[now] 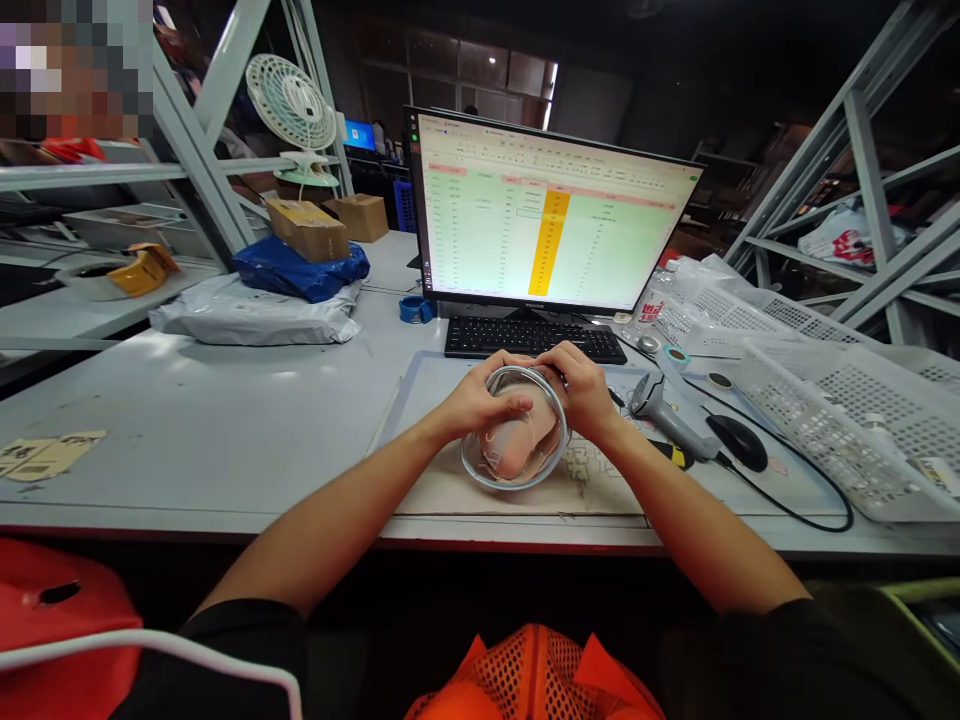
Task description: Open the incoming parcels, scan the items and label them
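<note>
1. Orange mesh vest (534,680) seen closest, below the front edge of the bench (187,420).
2. Bench: pale top, spanned across nearly the full view.
3. Pale mat (427,385) laid at mid-bench, its near side close to the front edge.
4. Monitor (480,230) stood toward the far edge; a spreadsheet with one orange column is displayed.
5. White perforated baskets (832,400) lined up along the right end.
6. Grey parcel (262,315) set toward the far left corner; blue parcel (300,268) stacked on it, topped by a cardboard box (311,232).
7. Black keyboard (480,335) placed just in front of the monitor.
8. Round clear container (510,486) held over the mat, near the middle of the front edge; pinkish contents seen inside. Whether its base is rested on the mat cannot be told.
9. Container gripped from both sides: left hand (474,402) curled on its left, thumb laid over the rim; right hand (585,392) bent round its far right side, fingertips partly hidden.
10. Grey scanner (671,420) laid right of the container, toward the baskets.
11. Black mouse (737,443) set just beside the scanner.
12. Blue tape roll (415,310) left beside the keyboard's far left corner.
</note>
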The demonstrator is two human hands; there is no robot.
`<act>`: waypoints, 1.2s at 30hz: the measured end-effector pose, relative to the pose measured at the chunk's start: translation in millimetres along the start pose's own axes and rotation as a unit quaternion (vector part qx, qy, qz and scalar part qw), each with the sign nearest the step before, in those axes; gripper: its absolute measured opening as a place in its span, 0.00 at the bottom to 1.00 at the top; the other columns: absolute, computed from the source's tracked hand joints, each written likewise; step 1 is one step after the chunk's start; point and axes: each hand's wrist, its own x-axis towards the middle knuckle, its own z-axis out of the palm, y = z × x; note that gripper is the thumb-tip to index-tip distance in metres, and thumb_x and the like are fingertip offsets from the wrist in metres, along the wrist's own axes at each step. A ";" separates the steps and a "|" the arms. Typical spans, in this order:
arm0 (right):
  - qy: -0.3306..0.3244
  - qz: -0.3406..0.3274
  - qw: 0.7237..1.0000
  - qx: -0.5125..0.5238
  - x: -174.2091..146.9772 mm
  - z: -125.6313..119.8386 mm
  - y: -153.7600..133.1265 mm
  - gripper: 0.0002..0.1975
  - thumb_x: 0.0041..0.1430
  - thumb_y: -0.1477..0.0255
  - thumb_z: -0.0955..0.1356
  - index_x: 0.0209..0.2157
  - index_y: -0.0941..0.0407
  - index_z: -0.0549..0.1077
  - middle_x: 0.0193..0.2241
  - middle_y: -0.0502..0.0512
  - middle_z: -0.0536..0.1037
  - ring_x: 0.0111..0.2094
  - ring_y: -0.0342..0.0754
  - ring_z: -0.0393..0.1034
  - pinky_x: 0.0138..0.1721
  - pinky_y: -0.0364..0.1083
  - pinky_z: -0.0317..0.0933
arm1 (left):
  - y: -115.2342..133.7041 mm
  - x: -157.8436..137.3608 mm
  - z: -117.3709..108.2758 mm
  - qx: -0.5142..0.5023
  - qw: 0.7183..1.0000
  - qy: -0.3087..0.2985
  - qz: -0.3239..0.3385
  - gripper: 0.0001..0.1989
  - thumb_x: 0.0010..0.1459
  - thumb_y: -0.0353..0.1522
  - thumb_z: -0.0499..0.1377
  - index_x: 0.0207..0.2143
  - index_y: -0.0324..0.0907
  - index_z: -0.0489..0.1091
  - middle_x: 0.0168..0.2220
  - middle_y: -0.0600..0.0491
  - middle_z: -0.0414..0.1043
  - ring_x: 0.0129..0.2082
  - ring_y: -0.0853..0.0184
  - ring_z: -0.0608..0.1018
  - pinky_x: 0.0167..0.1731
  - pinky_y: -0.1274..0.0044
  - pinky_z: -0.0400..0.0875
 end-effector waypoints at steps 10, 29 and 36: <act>-0.006 -0.093 0.995 -0.037 -25.2 -38.0 3.5 0.07 0.75 0.76 0.65 0.41 0.54 0.74 0.35 0.54 0.76 0.36 0.47 0.72 0.38 0.45 0.66 | 8.0 5.7 -23.1 -0.008 0.999 0.048 -0.016 0.33 0.49 0.47 0.79 0.54 0.41 0.80 0.48 0.46 0.81 0.45 0.62 0.79 0.43 0.76 0.75; -0.145 0.035 0.988 0.048 -87.6 1.8 13.4 0.08 0.72 0.72 0.68 0.43 0.56 0.81 0.39 0.56 0.84 0.40 0.47 0.78 0.45 0.45 0.70 | -13.5 18.7 -75.7 0.040 0.961 0.095 -0.258 0.41 0.37 0.60 0.79 0.45 0.43 0.77 0.35 0.56 0.78 0.34 0.66 0.75 0.33 0.79 0.72; -0.050 0.433 0.857 -0.275 -83.0 -148.2 148.1 0.17 0.73 0.73 0.65 0.57 0.60 0.81 0.55 0.65 0.83 0.57 0.54 0.76 0.62 0.50 0.65 | -17.3 40.4 -83.5 0.283 0.908 -0.160 -0.264 0.39 0.51 0.67 0.66 0.49 0.46 0.82 0.45 0.52 0.85 0.47 0.53 0.81 0.48 0.70 0.77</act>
